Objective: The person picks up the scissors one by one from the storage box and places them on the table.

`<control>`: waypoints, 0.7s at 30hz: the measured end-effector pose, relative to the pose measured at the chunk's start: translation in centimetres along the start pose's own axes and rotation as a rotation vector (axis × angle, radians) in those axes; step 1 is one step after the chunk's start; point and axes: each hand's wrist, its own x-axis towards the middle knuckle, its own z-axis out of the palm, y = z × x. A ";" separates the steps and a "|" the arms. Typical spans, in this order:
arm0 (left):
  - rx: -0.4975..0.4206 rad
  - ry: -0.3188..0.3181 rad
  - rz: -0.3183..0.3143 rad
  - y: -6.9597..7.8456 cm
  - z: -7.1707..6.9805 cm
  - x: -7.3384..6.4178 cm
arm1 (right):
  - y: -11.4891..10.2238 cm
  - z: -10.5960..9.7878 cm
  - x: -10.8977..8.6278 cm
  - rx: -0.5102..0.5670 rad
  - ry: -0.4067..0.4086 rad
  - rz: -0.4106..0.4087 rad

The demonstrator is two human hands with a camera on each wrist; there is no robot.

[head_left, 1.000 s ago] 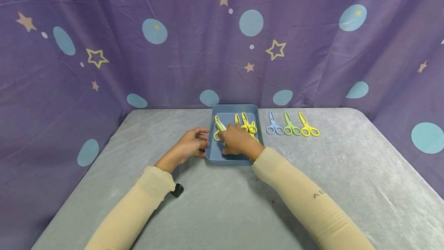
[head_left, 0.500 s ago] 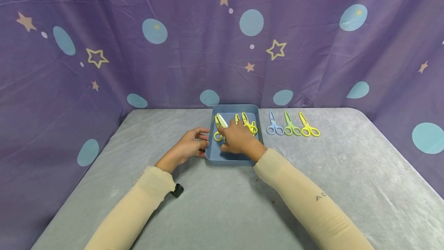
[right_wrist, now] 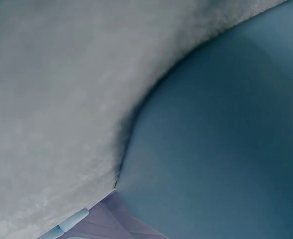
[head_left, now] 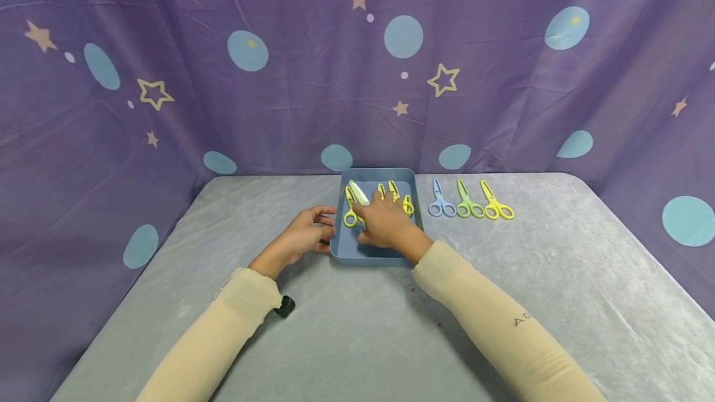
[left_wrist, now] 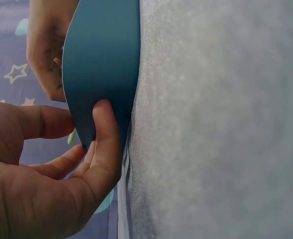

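A blue tray with several yellow scissors stands in front of me. At its left side, my left hand touches the outer wall with extended fingers; in the left wrist view one finger lies along that wall. My right hand reaches down inside the tray, thumb and fingers about the handles of scissors with a whitish blade, its fingertips partly hidden. Yellow scissors lie just left of that blade. Other yellow scissors show past the hand's right side. The right wrist view shows the tray wall without the hand.
Right of the tray, blue scissors, green scissors and yellow scissors lie in a row, blades pointing away. The grey table ends at a purple patterned curtain behind and at both sides.
The whitish-bladed scissors have shifted slightly right and away, and now lie beside the left yellow pair instead of across it. Scissors at the tray's right shifted a little. The left hand stays still.
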 end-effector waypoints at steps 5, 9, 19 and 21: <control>-0.001 0.000 -0.001 0.0 0.0 -0.1 | 0.2 0.1 -0.1 -0.008 0.015 0.003; 0.001 0.002 0.001 0.1 0.0 -0.1 | 0.4 -0.1 -0.2 -0.006 0.022 0.022; 0.008 0.007 0.004 0.0 0.1 0.0 | 1.5 -1.0 -0.8 0.009 0.080 0.081; 0.007 0.009 0.003 0.1 0.1 0.0 | 1.8 -1.2 -0.9 -0.001 0.092 0.093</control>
